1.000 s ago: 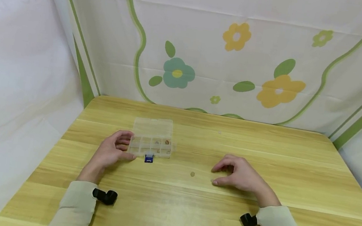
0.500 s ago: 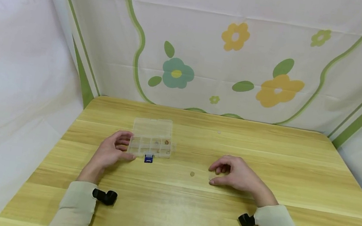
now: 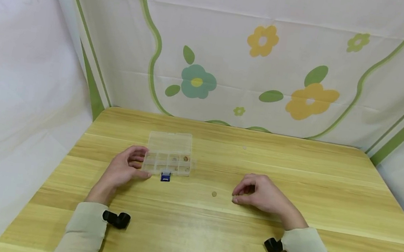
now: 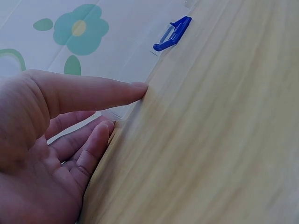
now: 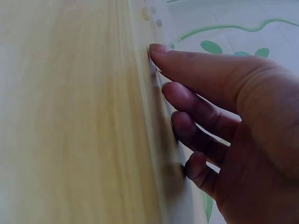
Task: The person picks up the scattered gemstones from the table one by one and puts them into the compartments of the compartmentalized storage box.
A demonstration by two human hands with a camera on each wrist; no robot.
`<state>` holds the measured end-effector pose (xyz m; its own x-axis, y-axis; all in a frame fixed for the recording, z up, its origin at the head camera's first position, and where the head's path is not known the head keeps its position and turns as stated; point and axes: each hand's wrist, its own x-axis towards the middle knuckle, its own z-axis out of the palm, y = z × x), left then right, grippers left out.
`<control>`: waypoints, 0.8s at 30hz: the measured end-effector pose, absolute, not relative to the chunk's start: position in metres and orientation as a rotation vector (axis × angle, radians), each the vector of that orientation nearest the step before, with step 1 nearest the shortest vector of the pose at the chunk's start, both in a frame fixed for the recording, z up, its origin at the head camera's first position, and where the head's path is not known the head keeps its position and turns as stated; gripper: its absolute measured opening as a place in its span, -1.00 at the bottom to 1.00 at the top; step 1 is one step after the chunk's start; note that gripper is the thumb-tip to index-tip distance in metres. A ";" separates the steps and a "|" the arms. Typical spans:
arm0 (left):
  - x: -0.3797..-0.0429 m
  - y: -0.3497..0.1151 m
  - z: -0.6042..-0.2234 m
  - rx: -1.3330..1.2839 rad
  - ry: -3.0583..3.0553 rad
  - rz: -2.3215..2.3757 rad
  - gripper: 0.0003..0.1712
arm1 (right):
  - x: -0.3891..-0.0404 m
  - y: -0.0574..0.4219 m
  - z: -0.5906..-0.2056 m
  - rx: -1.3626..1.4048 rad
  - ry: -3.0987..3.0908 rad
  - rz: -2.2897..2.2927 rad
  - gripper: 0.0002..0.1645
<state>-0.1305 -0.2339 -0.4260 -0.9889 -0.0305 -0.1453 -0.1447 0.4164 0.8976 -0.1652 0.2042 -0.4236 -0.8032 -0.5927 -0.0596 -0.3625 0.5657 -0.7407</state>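
Observation:
A clear plastic compartment box (image 3: 167,163) stands on the table with its lid laid back. Several small coin-like pieces lie in its right-hand compartments. My left hand (image 3: 121,168) holds the box by its left end, thumb at the near corner and fingers along the side. A blue clasp (image 3: 166,176) sticks out from the front edge, also seen in the left wrist view. To the right, my right hand (image 3: 262,193) pinches a small coin at the tabletop between thumb and fingertips, which mostly hide it. Just left of those fingertips lies a brownish coin (image 3: 214,194).
A small pale disc (image 3: 244,147) lies farther back on the wooden table (image 3: 187,235). A white cloth with printed flowers (image 3: 233,62) hangs behind the table's far edge. More white cloth (image 3: 18,97) hangs at the left.
My right hand has shifted slightly left and its thumb and fingertips have closed together on the small coin. The left hand and the box look the same.

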 end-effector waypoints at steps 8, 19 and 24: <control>-0.130 -0.235 -0.426 -0.153 2.548 1.626 -0.06 | -0.170 0.191 -0.423 -0.589 2.584 -1.164 -0.91; -0.132 -0.237 -0.428 -0.157 2.545 1.640 -0.06 | -0.184 0.139 -0.423 -0.609 2.710 -1.361 -0.94; -0.132 -0.236 -0.427 -0.158 2.548 1.647 -0.06 | -0.187 0.117 -0.420 -0.613 2.720 -1.424 -0.95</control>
